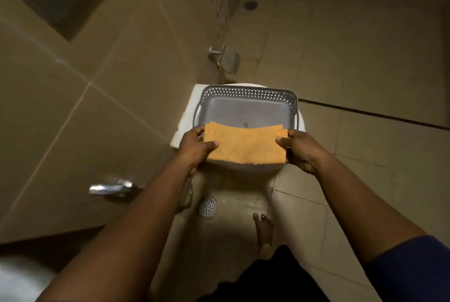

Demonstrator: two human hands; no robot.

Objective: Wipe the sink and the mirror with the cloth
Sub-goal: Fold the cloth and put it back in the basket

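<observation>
Cloth, orange and folded flat, stretches between the left hand and right hand, each pinching one end, just above the grey basket beyond the fingers.

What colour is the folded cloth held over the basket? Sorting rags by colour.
Orange folded cloth, clearest in the head view.
</observation>
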